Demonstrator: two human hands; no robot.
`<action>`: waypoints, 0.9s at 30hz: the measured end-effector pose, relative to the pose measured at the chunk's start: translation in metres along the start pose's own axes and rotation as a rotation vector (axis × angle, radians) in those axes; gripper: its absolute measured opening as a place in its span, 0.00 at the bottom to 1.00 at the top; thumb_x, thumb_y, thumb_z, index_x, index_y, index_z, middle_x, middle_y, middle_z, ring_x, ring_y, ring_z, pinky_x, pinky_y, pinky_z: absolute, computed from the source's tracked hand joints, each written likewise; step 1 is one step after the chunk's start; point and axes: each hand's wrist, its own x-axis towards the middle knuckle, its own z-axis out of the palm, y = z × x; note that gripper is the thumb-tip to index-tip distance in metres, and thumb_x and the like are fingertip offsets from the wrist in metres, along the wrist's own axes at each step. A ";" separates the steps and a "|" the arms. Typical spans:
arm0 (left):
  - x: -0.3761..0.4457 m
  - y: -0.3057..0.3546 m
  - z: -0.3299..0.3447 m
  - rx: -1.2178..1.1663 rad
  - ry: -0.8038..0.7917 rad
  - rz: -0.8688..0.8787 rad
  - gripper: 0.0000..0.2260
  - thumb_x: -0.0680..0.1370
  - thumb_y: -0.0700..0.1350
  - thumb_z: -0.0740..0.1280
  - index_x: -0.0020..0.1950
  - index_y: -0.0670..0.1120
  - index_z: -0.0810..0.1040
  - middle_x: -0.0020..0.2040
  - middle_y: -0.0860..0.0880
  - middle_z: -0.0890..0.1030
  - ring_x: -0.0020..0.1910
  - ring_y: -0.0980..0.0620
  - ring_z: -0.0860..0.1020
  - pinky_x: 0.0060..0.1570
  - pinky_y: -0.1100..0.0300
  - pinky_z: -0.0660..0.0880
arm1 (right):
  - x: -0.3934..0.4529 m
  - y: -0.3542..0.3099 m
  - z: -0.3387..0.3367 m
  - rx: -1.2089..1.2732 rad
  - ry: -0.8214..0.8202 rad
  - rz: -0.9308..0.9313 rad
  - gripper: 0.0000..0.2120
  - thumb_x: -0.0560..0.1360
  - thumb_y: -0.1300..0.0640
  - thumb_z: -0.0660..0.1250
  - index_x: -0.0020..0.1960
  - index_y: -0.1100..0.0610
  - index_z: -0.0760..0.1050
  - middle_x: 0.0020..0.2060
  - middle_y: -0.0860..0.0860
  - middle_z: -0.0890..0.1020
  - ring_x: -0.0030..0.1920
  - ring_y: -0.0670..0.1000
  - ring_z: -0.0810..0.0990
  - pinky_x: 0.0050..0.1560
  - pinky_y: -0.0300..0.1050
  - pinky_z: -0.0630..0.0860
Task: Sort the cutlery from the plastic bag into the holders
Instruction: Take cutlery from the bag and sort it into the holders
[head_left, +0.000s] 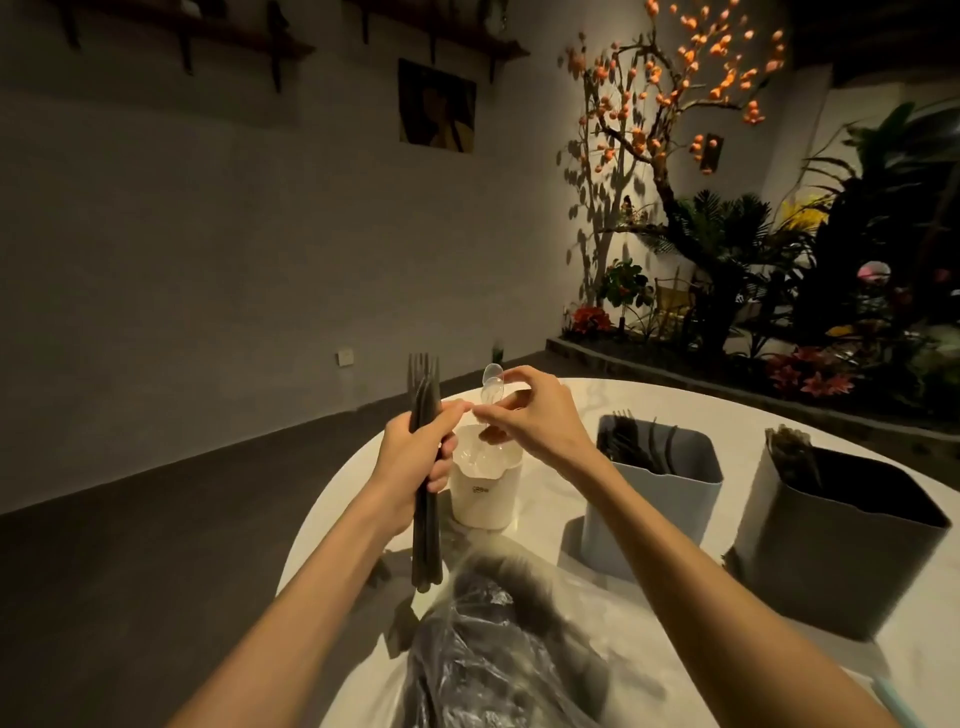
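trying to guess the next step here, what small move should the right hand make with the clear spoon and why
Probably lower the clear spoon into the white holder and let go. The right hand pinches it just above that holder's mouth, where clear pieces seem to sit already, while the left hand grips black forks, and dark cutlery fills the blue holder.

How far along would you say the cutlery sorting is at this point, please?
Partly done. The blue-grey holder already has black cutlery in it, the grey holder holds some dark pieces, and the white holder holds clear ones. In hand: the left hand grips a bundle of black forks, while the right hand pinches a clear plastic spoon above the white holder. Left: the plastic bag still looks full of dark cutlery.
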 end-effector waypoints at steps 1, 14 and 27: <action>0.003 -0.003 -0.006 -0.004 0.014 -0.009 0.13 0.81 0.49 0.68 0.59 0.41 0.80 0.29 0.50 0.71 0.24 0.56 0.65 0.21 0.65 0.63 | 0.009 0.004 0.007 -0.049 -0.007 -0.001 0.19 0.74 0.55 0.76 0.61 0.56 0.75 0.43 0.52 0.86 0.35 0.45 0.86 0.39 0.35 0.82; 0.011 -0.016 -0.031 -0.004 0.018 -0.057 0.12 0.81 0.47 0.69 0.58 0.40 0.81 0.29 0.50 0.70 0.23 0.55 0.65 0.21 0.65 0.64 | 0.042 0.041 0.031 -0.580 -0.132 0.116 0.20 0.68 0.49 0.79 0.54 0.59 0.83 0.49 0.53 0.85 0.46 0.52 0.83 0.47 0.46 0.83; -0.035 0.005 0.044 -0.327 -0.650 -0.148 0.06 0.82 0.41 0.62 0.55 0.40 0.74 0.41 0.44 0.75 0.32 0.54 0.69 0.32 0.64 0.69 | -0.068 -0.041 -0.058 0.219 -0.129 0.052 0.06 0.77 0.48 0.71 0.54 0.44 0.82 0.42 0.50 0.86 0.36 0.44 0.78 0.31 0.34 0.68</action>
